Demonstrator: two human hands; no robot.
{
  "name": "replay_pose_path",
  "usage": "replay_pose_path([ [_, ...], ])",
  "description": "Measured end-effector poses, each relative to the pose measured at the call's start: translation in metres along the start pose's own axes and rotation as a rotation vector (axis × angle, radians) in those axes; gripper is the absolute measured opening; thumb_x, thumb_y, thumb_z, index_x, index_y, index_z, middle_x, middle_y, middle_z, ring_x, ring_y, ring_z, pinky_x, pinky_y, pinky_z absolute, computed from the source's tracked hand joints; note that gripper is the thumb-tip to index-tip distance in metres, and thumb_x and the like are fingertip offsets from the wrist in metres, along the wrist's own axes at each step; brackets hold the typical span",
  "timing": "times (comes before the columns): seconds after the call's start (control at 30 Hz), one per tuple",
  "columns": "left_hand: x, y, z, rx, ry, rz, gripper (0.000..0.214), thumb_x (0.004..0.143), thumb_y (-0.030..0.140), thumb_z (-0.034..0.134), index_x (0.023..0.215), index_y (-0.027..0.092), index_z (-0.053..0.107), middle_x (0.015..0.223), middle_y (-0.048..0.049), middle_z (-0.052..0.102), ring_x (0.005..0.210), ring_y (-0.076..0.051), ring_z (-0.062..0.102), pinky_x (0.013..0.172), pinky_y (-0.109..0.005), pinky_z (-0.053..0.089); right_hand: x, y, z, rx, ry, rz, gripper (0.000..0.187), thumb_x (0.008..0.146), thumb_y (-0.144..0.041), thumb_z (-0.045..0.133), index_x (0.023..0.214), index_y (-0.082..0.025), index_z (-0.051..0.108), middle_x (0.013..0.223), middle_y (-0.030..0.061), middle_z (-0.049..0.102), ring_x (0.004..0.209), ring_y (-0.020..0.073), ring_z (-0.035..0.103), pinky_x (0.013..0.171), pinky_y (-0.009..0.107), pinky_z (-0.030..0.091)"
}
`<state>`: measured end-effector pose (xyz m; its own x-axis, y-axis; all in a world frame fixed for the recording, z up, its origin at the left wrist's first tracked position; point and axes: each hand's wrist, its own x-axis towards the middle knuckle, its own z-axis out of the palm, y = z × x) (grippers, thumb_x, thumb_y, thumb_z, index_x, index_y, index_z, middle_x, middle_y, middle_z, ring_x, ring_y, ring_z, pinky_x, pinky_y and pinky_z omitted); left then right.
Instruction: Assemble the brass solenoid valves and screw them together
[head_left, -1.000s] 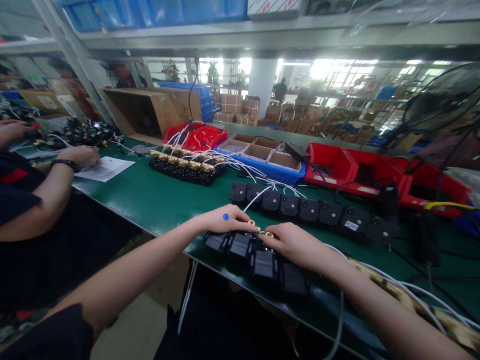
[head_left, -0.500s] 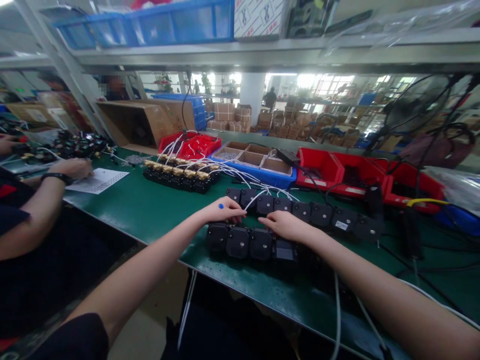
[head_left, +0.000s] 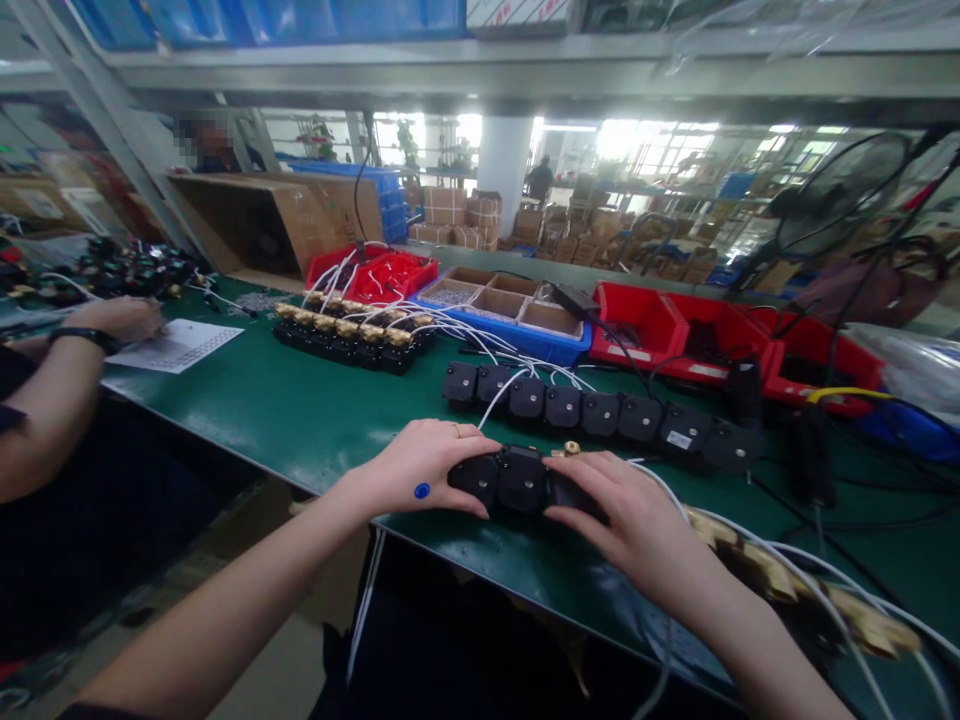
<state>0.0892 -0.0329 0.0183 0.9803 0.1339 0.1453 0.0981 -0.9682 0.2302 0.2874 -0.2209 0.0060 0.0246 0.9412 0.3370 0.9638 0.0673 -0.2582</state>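
Note:
My left hand (head_left: 415, 466) and my right hand (head_left: 617, 512) are both wrapped round a short row of black valve blocks (head_left: 516, 479) near the front edge of the green bench (head_left: 285, 400). A brass fitting (head_left: 571, 448) shows just above the row between the hands. My left hand has a blue dot on its back and a ring on one finger. White wires and more brass fittings (head_left: 780, 580) trail from under my right forearm. A longer row of black blocks (head_left: 600, 415) lies just behind the held row.
Another row of black blocks with brass tops (head_left: 349, 335) sits further left. Behind are red bins (head_left: 675, 330), a blue tray with compartments (head_left: 502, 310) and a cardboard box (head_left: 270, 220). A co-worker's arm (head_left: 67, 370) rests by a white sheet (head_left: 180, 345) at left. A fan (head_left: 840, 200) stands at right.
My hands have closed round the near row of black blocks and drawn it toward the bench's front edge. Half a second ago the fingers lay over the row's far side.

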Motion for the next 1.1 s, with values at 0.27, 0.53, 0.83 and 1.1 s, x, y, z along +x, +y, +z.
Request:
replay_pose_path([
  [0.27, 0.001, -0.001, 0.010, -0.153, 0.169, -0.086, 0.046, 0.076, 0.055, 0.071, 0.107, 0.021, 0.066, 0.101, -0.0046, 0.070, 0.094, -0.023, 0.065, 0.080, -0.033, 0.049, 0.020, 0.003, 0.015, -0.075, 0.141, 0.069, 0.023, 0.099, -0.027, 0.045, 0.110, -0.018, 0.063, 0.110, 0.0039, 0.059, 0.097, 0.0163, 0.059, 0.087, 0.032, 0.051],
  [0.53, 0.022, -0.021, -0.003, -0.150, 0.455, -0.211, 0.018, 0.091, 0.032, 0.057, 0.098, 0.018, 0.066, 0.099, -0.0055, 0.069, 0.096, -0.020, 0.062, 0.088, -0.034, 0.049, 0.000, -0.032, 0.042, -0.159, 0.499, 0.070, 0.030, 0.099, -0.019, 0.039, 0.125, -0.015, 0.054, 0.129, 0.0075, 0.049, 0.125, 0.0214, 0.043, 0.112, 0.046, 0.031],
  [0.83, 0.115, -0.031, 0.002, -0.064, 0.305, -0.256, 0.034, 0.061, 0.004, 0.060, 0.092, 0.017, 0.062, 0.086, -0.0073, 0.065, 0.086, -0.028, 0.062, 0.078, -0.039, 0.049, -0.048, -0.062, 0.079, 0.187, 0.784, 0.241, 0.021, 0.094, -0.006, 0.046, 0.110, -0.016, 0.056, 0.111, 0.0054, 0.054, 0.103, 0.0115, 0.053, 0.093, 0.024, 0.041],
  [1.1, 0.088, -0.037, -0.004, -0.454, 0.714, -0.489, 0.017, 0.066, 0.020, 0.050, 0.084, 0.019, 0.049, 0.066, 0.0030, 0.055, 0.057, -0.014, 0.059, 0.058, -0.026, 0.048, -0.055, -0.059, 0.100, 0.463, 0.769, 0.385, 0.016, 0.098, -0.016, 0.044, 0.102, -0.014, 0.059, 0.102, 0.0053, 0.057, 0.095, 0.0085, 0.055, 0.083, 0.018, 0.042],
])
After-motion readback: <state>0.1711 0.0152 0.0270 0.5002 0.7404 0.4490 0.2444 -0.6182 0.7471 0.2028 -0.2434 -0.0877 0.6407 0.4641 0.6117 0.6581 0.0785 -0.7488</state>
